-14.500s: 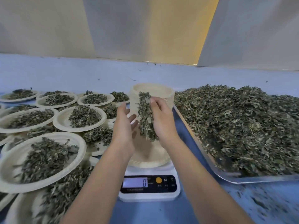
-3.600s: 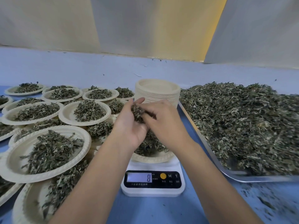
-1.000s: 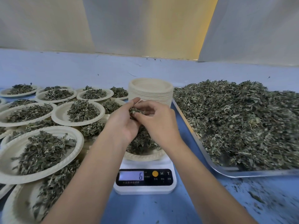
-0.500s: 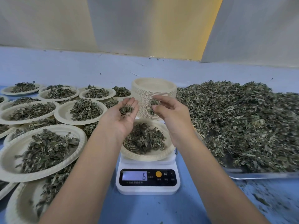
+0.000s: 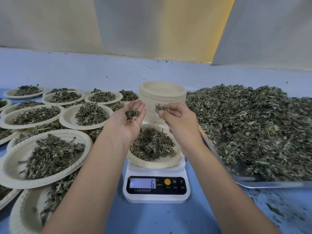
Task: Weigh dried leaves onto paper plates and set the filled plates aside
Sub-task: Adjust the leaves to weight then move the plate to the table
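My left hand (image 5: 130, 122) is flat, palm up, carrying a few dried leaves (image 5: 132, 113), and my right hand (image 5: 177, 119) pinches a tuft (image 5: 161, 108), both above the leaf-filled paper plate (image 5: 152, 163) on the scale (image 5: 157, 196), which reads 6.

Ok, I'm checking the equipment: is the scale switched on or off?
On: the scale shows a lit display reading 6, with a paper plate of dried leaves on it.

Bare bench (image 5: 101, 73) runs along the far edge; filled plates (image 5: 45, 154) crowd the left, leaf tray (image 5: 270, 184) the right.
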`<state>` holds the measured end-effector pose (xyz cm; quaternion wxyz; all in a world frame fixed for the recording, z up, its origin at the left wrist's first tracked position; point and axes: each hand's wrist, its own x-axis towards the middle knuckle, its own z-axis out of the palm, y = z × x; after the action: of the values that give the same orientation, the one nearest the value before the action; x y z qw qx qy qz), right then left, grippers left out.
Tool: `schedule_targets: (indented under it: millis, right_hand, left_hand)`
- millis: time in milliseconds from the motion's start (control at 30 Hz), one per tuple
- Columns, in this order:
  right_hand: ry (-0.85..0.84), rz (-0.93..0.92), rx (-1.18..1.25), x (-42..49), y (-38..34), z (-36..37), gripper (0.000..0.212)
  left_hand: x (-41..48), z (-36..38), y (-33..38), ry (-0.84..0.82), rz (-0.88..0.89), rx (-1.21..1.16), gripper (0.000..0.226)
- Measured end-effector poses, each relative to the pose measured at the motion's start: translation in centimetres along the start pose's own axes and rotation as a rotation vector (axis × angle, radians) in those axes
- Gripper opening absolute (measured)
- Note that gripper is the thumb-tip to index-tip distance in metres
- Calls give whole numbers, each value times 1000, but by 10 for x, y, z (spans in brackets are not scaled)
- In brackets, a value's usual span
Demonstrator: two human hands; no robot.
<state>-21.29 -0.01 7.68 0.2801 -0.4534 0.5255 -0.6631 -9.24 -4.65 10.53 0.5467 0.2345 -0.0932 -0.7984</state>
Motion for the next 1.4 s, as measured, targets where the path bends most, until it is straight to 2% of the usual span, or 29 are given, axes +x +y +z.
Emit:
schedule_targets:
  millis: [267,1400]
  right_hand:
    - [28,-66,-33,2,-2,-2,15]
    - [5,-49,-45,3,1,-2,10]
  left_hand:
    - [0,1,-1,2,-6,20,33]
    - [-1,-2,1,9,-55,-29,31]
